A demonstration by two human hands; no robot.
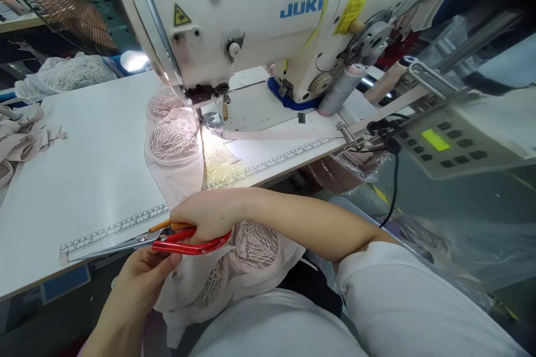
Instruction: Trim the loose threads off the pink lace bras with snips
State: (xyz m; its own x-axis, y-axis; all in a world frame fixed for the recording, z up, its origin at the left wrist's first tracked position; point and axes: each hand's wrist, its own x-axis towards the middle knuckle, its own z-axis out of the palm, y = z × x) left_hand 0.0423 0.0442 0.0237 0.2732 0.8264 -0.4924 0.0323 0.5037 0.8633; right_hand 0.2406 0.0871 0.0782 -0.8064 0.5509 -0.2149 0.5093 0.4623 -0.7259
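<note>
Scissors (167, 246) with red handles are held in the right hand (213, 212), whose fingers are closed on the handles. Their blades point to the left over the table edge and seem nearly together; I see no cloth between them. An orange tool (159, 226) also shows beside the fingers of this hand. The left hand (144, 279) is just below the handles, thumb and forefinger close to each other beside the pale cloth; whether they pinch something, I cannot tell.

The bra (176, 139) lies on the table (104, 162), its edge at the needle area of the machine (251, 28). More lace cups (255, 245) rest on the lap, below the right hand. The hand covers the place between, so I cannot tell if it is one piece or two.

About progress, I judge the work to be in the middle. Lace cups are already set into the cloth, and the band (285, 135) leads from the right toward the needle, apparently uncut. The bra is not yet free of the machine. At the left lie a pile (20, 139) and a lace heap (67, 75); whether these are finished or waiting does not show.
</note>
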